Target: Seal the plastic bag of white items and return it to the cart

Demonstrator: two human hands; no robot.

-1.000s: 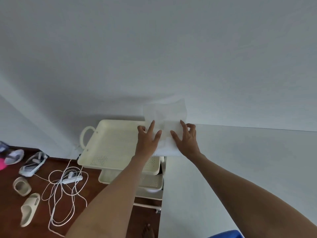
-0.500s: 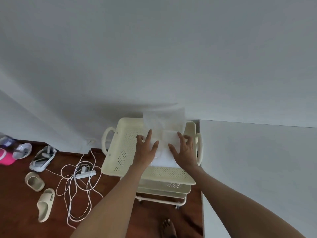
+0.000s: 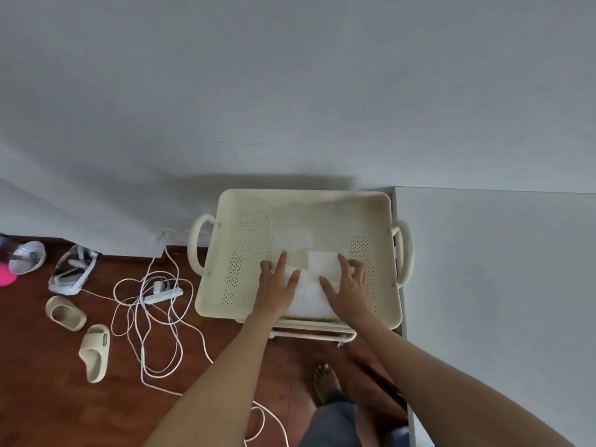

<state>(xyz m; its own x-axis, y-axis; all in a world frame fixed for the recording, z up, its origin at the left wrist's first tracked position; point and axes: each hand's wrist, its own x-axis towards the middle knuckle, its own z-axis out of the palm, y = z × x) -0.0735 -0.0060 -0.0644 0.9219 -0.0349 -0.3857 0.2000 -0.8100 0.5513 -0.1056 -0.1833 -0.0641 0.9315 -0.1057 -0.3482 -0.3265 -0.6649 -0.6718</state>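
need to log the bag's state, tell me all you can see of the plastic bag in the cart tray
The plastic bag is thin, translucent and crinkled, with flat white items showing through it. It lies flat in the cream cart's top tray, toward the near edge. The left hand and right hand both press on it, fingers spread. Whether it is sealed cannot be told.

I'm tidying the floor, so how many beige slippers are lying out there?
2. One beige slipper lies on the wooden floor left of the tangled white cable; the other beige slipper lies just nearer the person. None seems hidden.
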